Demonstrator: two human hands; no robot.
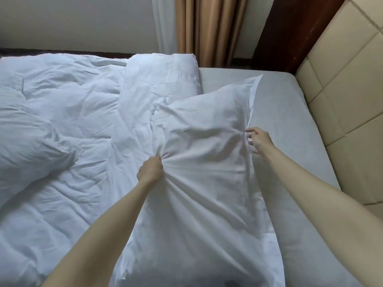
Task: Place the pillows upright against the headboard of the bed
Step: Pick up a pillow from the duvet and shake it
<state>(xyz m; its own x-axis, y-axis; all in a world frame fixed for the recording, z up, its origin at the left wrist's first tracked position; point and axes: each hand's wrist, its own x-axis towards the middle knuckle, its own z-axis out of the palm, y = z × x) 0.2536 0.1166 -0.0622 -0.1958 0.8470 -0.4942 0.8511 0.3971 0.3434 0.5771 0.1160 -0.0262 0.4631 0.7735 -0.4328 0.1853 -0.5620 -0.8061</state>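
Note:
A large white pillow (203, 146) lies across the middle of the bed, reaching from near my body toward the far side. My left hand (151, 169) is clenched on a bunch of its fabric at the left side, pulling creases into the case. At the pillow's right edge my right hand (258, 140) pinches the case's hem with its fingers curled. A second white pillow (27, 146) lies flat on the duvet at the left. The beige padded headboard (339, 96) runs along the right side, apart from both pillows.
A rumpled white duvet (78, 100) covers the left half of the bed, its folded end (161, 77) near the far edge. Bare grey sheet (286, 112) lies between pillow and headboard. Tan curtains (211, 27) and a dark wooden post (290, 27) stand beyond the bed.

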